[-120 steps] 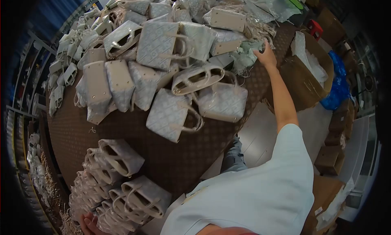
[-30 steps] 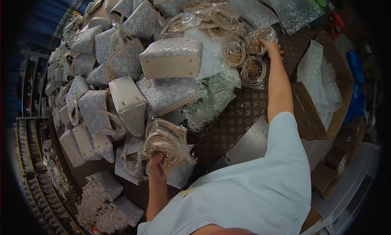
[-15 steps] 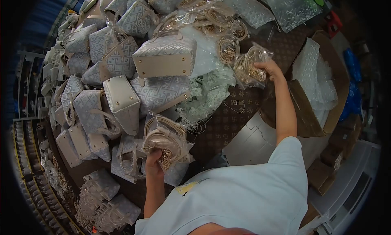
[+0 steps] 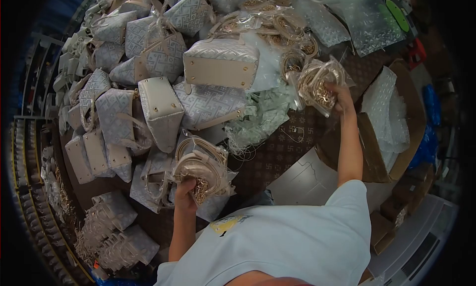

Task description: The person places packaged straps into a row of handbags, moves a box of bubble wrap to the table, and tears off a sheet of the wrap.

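Note:
My left hand (image 4: 185, 194) is closed on a clear plastic bag of coiled beige straps (image 4: 203, 162) with gold chain or clasps at its lower end. Further out, my right hand (image 4: 340, 97) grips another clear bag of beige straps (image 4: 320, 85) with gold metal parts. Right beside that bag lies a similar bagged strap (image 4: 292, 63) on the pile. Several more bagged straps (image 4: 272, 26) are heaped at the back. Close to my left hand, patterned grey-and-beige handbags (image 4: 159, 107) lie on their sides, one with its studded base showing.
Crumpled pale green packets (image 4: 260, 112) lie mid-table on the dark patterned cloth (image 4: 282, 147). An open cardboard box (image 4: 369, 147) with bubble wrap (image 4: 384, 117) stands at right. Small grey pouches (image 4: 111, 211) are stacked at lower left. Racks (image 4: 22, 152) line the far left.
The view has shifted a little. My right hand still holds its bag, now turned and beside the strap pile. My left hand keeps hold of its bag in nearly the same place.

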`<action>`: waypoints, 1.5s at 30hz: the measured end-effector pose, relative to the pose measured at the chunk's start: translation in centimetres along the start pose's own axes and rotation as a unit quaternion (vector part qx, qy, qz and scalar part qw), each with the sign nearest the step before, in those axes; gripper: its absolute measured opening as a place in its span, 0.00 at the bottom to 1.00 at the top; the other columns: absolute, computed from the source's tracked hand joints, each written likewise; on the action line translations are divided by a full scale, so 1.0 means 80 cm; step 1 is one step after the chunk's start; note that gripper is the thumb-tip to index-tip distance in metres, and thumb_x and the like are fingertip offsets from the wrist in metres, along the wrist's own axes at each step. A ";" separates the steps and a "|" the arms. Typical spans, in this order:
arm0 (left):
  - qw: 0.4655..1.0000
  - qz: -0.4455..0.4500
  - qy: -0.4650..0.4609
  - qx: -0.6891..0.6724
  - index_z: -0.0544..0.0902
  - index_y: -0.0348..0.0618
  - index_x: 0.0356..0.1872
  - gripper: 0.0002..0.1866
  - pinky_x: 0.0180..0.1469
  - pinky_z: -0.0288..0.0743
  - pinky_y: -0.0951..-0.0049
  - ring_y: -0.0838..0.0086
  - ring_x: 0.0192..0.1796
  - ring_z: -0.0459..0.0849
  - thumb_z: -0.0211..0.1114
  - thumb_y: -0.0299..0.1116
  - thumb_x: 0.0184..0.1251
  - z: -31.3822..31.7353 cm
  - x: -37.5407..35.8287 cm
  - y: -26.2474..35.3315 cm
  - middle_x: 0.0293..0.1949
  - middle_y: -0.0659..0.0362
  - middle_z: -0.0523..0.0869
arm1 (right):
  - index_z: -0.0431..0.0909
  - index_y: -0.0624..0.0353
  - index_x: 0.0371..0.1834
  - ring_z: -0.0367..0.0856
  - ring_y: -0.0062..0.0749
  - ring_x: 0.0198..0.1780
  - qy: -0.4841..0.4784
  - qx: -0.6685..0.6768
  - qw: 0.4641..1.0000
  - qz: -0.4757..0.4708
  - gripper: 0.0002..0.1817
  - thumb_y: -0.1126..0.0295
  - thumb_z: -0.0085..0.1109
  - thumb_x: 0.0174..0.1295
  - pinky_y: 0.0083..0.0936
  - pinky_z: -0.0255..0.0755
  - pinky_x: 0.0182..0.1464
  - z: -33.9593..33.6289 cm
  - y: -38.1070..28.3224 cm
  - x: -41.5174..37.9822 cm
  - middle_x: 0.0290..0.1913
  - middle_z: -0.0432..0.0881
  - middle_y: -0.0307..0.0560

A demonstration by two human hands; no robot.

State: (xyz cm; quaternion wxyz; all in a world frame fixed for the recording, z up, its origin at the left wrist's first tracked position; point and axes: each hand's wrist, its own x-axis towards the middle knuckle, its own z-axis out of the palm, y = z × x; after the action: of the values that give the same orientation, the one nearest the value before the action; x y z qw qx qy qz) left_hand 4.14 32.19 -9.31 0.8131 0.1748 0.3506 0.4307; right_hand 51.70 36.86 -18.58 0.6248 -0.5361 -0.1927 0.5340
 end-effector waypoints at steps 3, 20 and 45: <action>1.000 0.009 -0.001 0.000 0.70 0.39 0.51 0.23 0.51 0.74 0.63 0.64 0.48 0.78 0.57 0.26 0.50 0.008 -0.005 0.003 0.47 0.53 0.77 | 0.71 0.69 0.43 0.79 0.33 0.39 0.011 0.140 0.989 0.042 0.16 0.75 0.58 0.51 0.33 0.76 0.43 -0.004 0.013 0.050 0.40 0.78 0.49; 0.997 0.052 0.034 -0.046 0.68 0.35 0.51 0.24 0.48 0.76 0.66 0.65 0.45 0.79 0.58 0.25 0.49 -0.025 -0.062 0.001 0.45 0.51 0.77 | 0.70 0.61 0.47 0.74 0.24 0.38 -0.059 -0.212 0.974 -0.052 0.22 0.75 0.61 0.45 0.20 0.68 0.39 0.080 0.002 0.069 0.39 0.77 0.40; 0.932 0.284 0.133 -0.185 0.64 0.37 0.57 0.30 0.53 0.67 0.69 0.70 0.53 0.72 0.56 0.47 0.60 -0.205 -0.403 -0.005 0.53 0.54 0.71 | 0.71 0.64 0.45 0.75 0.24 0.40 -0.621 -0.187 0.755 0.101 0.21 0.75 0.60 0.43 0.21 0.70 0.45 0.575 0.179 -0.513 0.39 0.78 0.42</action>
State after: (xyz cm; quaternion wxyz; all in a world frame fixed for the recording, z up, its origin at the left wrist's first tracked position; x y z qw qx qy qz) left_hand -19.81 5.15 -7.37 0.6211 0.0547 0.3050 0.7199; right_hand -6.91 20.30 -1.33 0.1975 -0.2095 -0.5788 0.7630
